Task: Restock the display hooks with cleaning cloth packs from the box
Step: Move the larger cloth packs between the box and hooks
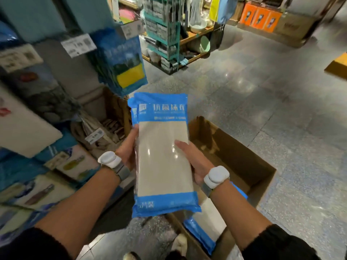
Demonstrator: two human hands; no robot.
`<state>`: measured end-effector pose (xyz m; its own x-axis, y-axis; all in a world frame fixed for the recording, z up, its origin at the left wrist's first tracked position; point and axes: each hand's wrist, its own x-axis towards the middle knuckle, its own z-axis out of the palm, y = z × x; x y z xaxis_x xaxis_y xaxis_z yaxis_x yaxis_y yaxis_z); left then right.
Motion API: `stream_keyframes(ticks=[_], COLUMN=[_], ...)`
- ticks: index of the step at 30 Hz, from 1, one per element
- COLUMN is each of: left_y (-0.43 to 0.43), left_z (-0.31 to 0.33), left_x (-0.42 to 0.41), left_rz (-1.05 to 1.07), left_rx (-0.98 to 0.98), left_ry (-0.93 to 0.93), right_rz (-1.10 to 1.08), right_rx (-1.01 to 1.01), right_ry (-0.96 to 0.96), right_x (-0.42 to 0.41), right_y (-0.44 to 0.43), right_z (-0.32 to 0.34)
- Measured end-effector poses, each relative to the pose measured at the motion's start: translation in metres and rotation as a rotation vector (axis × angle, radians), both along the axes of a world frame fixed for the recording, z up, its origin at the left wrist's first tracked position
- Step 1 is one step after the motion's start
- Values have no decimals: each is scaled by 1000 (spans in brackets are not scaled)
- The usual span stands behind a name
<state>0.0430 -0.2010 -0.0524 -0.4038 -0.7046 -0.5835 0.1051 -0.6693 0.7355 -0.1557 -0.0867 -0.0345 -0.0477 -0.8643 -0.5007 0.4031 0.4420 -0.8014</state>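
Shop aisle, grey speckled floor (262, 94), polished, with light glare. Left side: display wall carrying hanging blue packs with a yellow panel (124, 66) and other bagged goods below, blurred. Far end: teal shelf unit (163, 34) of housewares; orange cartons (260, 16) beyond it. On the floor, lower right of centre: one open cardboard box (244, 162), flaps up, holding further cloth packs in the box (199, 235), blue-edged, lying flat near its close end. Above the box, centre of view: held cleaning cloth packs (163, 156), blue bands at top and bottom, pale grey cloth behind a clear window, printed end pointing away; a second pack edge shows behind the front one at the upper left. Left hand (127, 151): grips the packs' left edge, thumb along the side, fingers hidden behind. Right hand (195, 162): grips the right edge, thumb pressed on the front window, fingers behind. Each wrist: a white wrist device (216, 177) on a strap. Small items: white price tag (78, 45) on the display wall, text unreadable.
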Motion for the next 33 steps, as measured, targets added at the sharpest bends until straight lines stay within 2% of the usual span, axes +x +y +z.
stream_keyframes(ticks=[4, 6, 10, 11, 18, 22, 25, 27, 30, 33], left_y=[16, 23, 49, 52, 94, 120, 137, 144, 158, 170], left_z=[10, 14, 14, 14, 26, 26, 22, 15, 17, 21], left_x=[42, 80, 172, 173, 272, 348, 383, 401, 434, 458], left_rz=[36, 74, 201, 210, 315, 440, 519, 554, 603, 629], left_rx=[-71, -74, -62, -79, -171, -187, -180, -169, -222, -238], left_ry=[-2, -14, 30, 43, -31, -55, -40, -49, -68, -94], right_rz=[-57, -7, 98, 91, 111, 207, 220, 143, 304, 425], right_rx=[61, 72, 40, 35, -23, -70, -121, -104, -2, -36], right_ry=[32, 71, 96, 92, 76, 21, 25, 74, -28, -64], right_x=[38, 67, 147, 150, 245, 319, 355, 367, 399, 434], right_y=[-23, -27, -17, -16, -5, 2, -15, -36, -47, -58], right_z=[4, 7, 21, 23, 23, 37, 49, 51, 64, 74])
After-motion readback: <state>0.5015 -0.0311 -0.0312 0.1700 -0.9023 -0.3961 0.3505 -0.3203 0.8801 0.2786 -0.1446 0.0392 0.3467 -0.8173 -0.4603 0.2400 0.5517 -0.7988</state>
